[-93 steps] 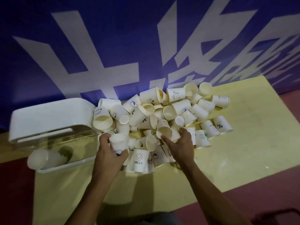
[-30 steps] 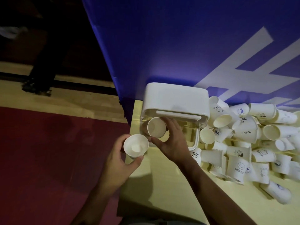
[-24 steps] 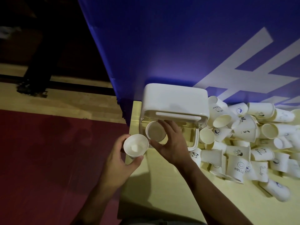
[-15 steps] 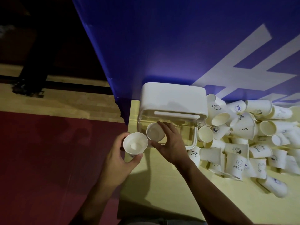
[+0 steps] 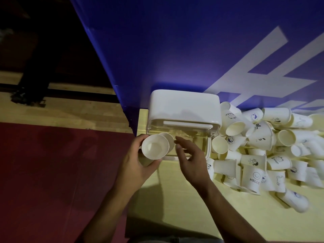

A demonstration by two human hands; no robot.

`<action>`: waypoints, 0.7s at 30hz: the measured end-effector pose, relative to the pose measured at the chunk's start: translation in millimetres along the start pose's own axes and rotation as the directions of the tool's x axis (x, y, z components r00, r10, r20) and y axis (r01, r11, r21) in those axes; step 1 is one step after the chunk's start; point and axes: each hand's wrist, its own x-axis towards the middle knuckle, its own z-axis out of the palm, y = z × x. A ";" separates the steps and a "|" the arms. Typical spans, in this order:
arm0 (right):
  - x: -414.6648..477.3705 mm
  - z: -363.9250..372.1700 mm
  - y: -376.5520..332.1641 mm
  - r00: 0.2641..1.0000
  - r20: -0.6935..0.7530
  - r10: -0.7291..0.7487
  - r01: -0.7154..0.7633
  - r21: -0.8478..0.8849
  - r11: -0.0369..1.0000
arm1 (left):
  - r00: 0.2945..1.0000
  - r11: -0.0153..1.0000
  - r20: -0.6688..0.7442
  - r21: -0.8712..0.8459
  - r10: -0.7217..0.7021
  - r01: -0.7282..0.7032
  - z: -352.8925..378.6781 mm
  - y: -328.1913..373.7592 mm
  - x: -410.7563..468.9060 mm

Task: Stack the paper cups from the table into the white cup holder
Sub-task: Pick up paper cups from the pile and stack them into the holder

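Note:
The white cup holder (image 5: 184,106) lies on its side at the table's left end, with a clear front. My left hand (image 5: 135,160) grips a white paper cup (image 5: 155,149), mouth toward me, right in front of the holder's left opening. The rim of another cup (image 5: 170,137) sitting in that opening shows just behind it. My right hand (image 5: 191,160) hovers open beside the held cup, fingers spread, holding nothing. A pile of paper cups (image 5: 263,146) lies to the right of the holder.
The yellow table (image 5: 201,216) ends just left of the holder, with red floor (image 5: 52,172) below. A blue banner with white lettering (image 5: 192,50) stands close behind the holder and the cups.
My right hand let go of the cup in the holder's opening and drew back open. My left hand moved its cup right, up to that opening.

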 end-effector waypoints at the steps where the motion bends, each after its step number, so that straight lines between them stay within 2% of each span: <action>1: -5.8 -4.0 -8.0 0.999 -0.031 0.016 -0.013 0.081 0.997 | 1.000 1.000 0.007 0.011 0.019 -0.019 3.5 0.8 2.3; 3: -12.6 -8.6 -19.7 0.999 -0.032 -0.029 0.033 0.131 0.991 | 0.999 0.998 0.015 0.048 0.047 -0.048 14.0 1.6 7.1; 6: -12.3 -9.4 -21.4 0.995 -0.002 -0.102 0.102 0.060 0.993 | 0.998 0.994 0.012 0.097 0.057 -0.058 29.7 -0.4 14.4; 15: 10.9 -4.3 -2.8 0.992 0.031 -0.121 0.123 -0.039 0.992 | 0.999 0.995 0.038 0.096 -0.014 0.010 46.5 -9.8 33.0; 18: 14.5 0.5 8.4 0.992 0.048 -0.114 0.117 -0.074 0.990 | 0.999 0.991 0.015 0.127 -0.034 0.032 49.6 -17.0 34.0; 21: 16.8 6.2 25.9 0.989 0.091 -0.115 0.127 -0.146 0.981 | 0.995 0.982 0.064 0.179 -0.078 0.065 53.6 -31.6 34.3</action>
